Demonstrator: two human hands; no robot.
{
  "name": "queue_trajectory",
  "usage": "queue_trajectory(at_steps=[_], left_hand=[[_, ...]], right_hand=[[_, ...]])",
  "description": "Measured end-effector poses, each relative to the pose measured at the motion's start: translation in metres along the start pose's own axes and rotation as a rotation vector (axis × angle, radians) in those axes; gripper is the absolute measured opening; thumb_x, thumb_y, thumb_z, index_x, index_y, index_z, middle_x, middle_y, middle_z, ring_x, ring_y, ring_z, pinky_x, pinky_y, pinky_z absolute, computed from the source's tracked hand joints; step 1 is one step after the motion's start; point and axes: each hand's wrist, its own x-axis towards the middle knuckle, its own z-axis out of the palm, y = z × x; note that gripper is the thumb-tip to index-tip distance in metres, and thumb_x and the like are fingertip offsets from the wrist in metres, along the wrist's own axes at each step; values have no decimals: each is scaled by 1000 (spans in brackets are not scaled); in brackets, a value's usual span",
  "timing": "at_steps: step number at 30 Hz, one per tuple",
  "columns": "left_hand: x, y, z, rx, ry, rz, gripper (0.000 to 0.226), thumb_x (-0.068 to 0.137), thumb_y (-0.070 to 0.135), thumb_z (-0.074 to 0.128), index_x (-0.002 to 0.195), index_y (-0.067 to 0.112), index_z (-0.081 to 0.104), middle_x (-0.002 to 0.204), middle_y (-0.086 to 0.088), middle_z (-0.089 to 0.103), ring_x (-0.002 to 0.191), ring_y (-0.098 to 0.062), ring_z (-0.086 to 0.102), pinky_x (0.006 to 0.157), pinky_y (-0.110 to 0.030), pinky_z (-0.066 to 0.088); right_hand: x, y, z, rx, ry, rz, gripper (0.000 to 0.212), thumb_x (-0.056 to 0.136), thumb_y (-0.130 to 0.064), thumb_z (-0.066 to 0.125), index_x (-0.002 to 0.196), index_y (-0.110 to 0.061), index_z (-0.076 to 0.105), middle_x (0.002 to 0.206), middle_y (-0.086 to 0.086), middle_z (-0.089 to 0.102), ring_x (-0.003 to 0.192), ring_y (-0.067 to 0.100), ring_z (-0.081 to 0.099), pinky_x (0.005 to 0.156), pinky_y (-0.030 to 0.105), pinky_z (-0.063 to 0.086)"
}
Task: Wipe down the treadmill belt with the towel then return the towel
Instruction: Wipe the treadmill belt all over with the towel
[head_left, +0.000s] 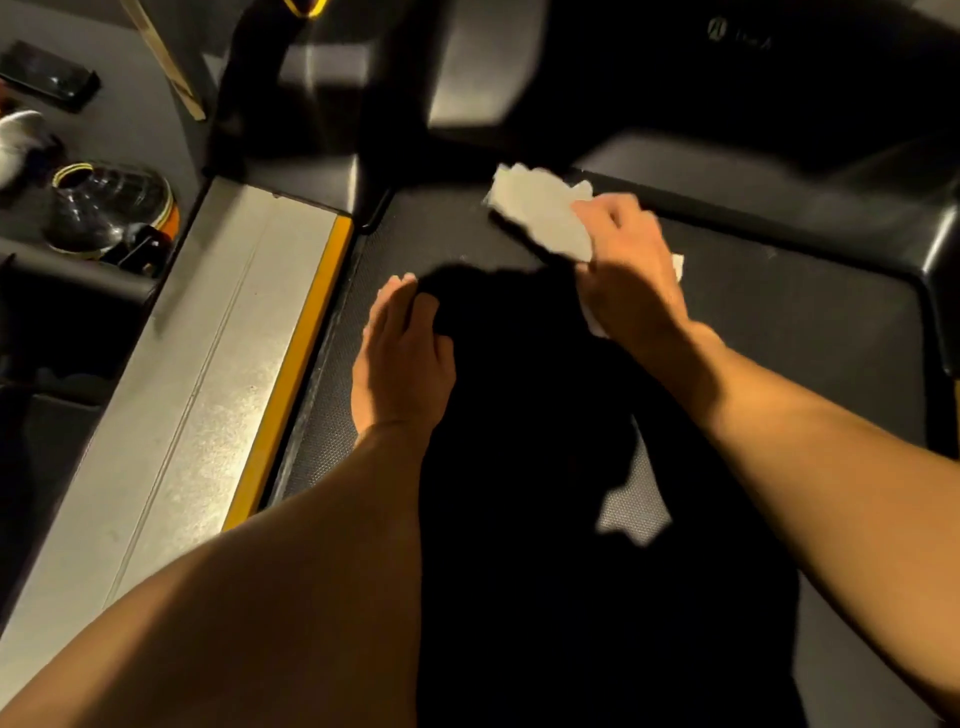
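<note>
Two hands on the belt (779, 322): left hand (402, 358) flat, open, bracing; right hand (631, 270) curls over the towel (540, 213) beneath it, apparently mid-wipe, next stroke probably sweeping toward the left hand.

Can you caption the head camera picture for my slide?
The right hand holds a white towel against the treadmill belt while the left hand rests flat on it.
</note>
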Motion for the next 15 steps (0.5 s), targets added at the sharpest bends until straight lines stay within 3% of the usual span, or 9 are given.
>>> queue_trajectory(at_steps=[3, 6, 8, 9, 11, 13, 15], left_hand=[[-2, -2, -4, -25, 45, 34, 31, 87, 14, 58, 118, 9, 57, 139, -9, 45, 133, -24, 40, 99, -30, 38], [13, -1, -11, -18, 6, 147, 25, 85, 13, 60, 106, 1, 55, 118, -20, 50, 107, -31, 50, 86, -36, 49], [35, 6, -18, -12, 0, 113, 27, 91, 19, 52, 112, 3, 50, 120, -19, 45, 105, -30, 46, 82, -38, 45], [46, 13, -23, -30, 0, 93, 34, 92, 22, 49, 122, 6, 47, 126, -17, 42, 111, -29, 43, 86, -35, 42], [63, 34, -30, 2, -7, 260, 52, 88, 28, 48, 136, 10, 39, 135, -16, 42, 122, -31, 40, 98, -38, 38], [63, 57, -24, 127, -135, 521, 60, 79, 35, 46, 135, 13, 42, 129, -15, 50, 118, -36, 46, 101, -46, 40], [53, 64, -7, 277, -316, 537, 55, 79, 32, 53, 132, 17, 46, 123, -13, 56, 110, -35, 53, 96, -45, 45]], right_hand=[[-11, -4, 1, -27, 17, 8, 32, 80, -15, 65, 112, -12, 62, 128, 20, 50, 109, 41, 49, 83, 44, 39], [-35, -20, 6, 29, -116, -283, 32, 89, -30, 56, 120, -30, 62, 115, 6, 58, 100, 27, 55, 80, 32, 45], [-32, -13, 1, -33, -82, -285, 33, 89, -40, 50, 119, -33, 61, 115, 4, 57, 98, 25, 52, 77, 29, 36], [-29, -7, -3, -74, -7, -216, 34, 86, -40, 53, 117, -29, 61, 114, 7, 56, 96, 28, 52, 76, 33, 36], [-29, 4, -2, -83, 84, -115, 38, 77, -30, 63, 112, -15, 59, 108, 14, 54, 90, 34, 53, 73, 40, 44], [-36, 6, 0, 33, 85, -190, 28, 78, -19, 60, 103, -7, 59, 99, 16, 58, 86, 32, 54, 72, 42, 47], [-34, 0, 5, 219, 27, -248, 20, 90, -13, 52, 105, -6, 62, 98, 17, 64, 94, 26, 59, 84, 37, 48]])
